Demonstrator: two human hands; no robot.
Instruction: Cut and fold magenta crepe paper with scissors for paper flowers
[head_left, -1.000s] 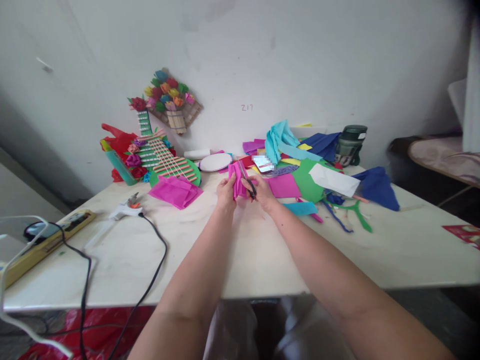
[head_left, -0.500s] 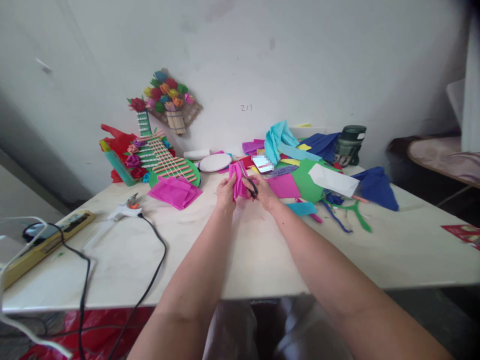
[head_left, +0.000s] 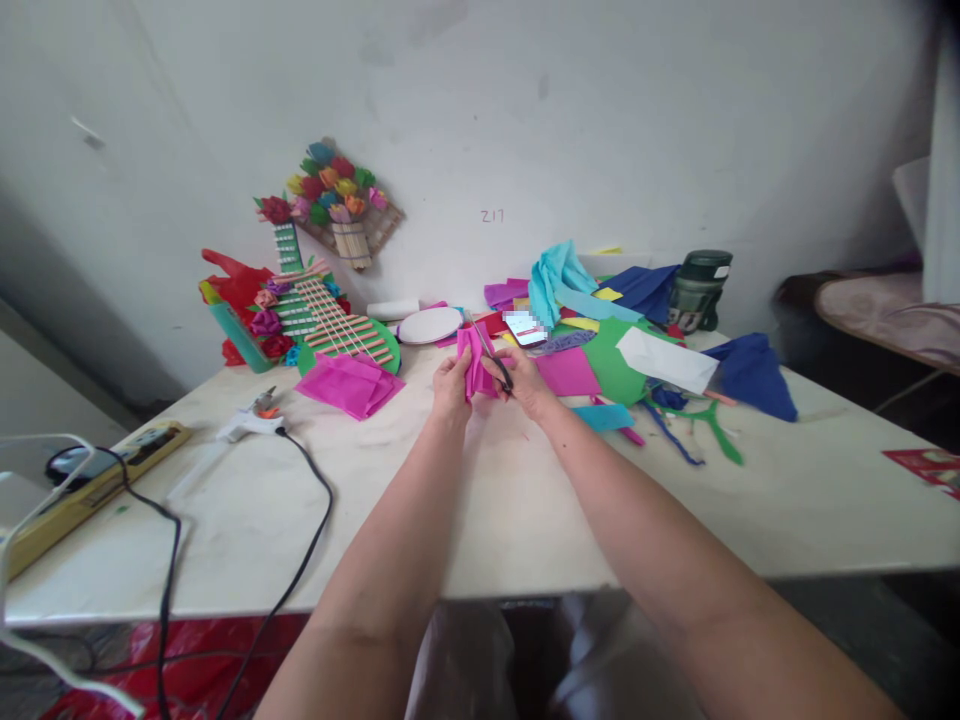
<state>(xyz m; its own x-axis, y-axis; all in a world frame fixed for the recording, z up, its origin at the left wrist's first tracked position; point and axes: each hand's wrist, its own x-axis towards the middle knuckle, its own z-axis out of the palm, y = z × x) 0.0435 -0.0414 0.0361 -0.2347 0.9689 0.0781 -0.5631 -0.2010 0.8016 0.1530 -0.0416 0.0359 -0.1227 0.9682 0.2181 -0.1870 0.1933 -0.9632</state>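
Observation:
Above the middle of the table, my left hand point(head_left: 451, 383) pinches a folded piece of magenta paper point(head_left: 471, 362). My right hand point(head_left: 523, 382) is closed on a pair of scissors point(head_left: 501, 373) with black handles. Their blades point up and away, against the right side of the paper; how far they reach into it I cannot tell. A flat magenta sheet point(head_left: 568, 372) lies just right of my right hand. Beyond the hands rests a phone point(head_left: 525, 328) with a lit screen.
Left stand a paper-flower guitar point(head_left: 341, 320), folded magenta paper point(head_left: 351, 385), a glue gun point(head_left: 251, 420) with a black cord, and a yellow power strip point(head_left: 97, 490). Right are green paper point(head_left: 616, 360), a white sheet point(head_left: 667, 361), blue paper point(head_left: 757, 375) and a dark green bottle point(head_left: 699, 290).
The scissors have turned slightly in my right hand, and the blades now tilt further left at the paper's upper edge. My left hand stays in place.

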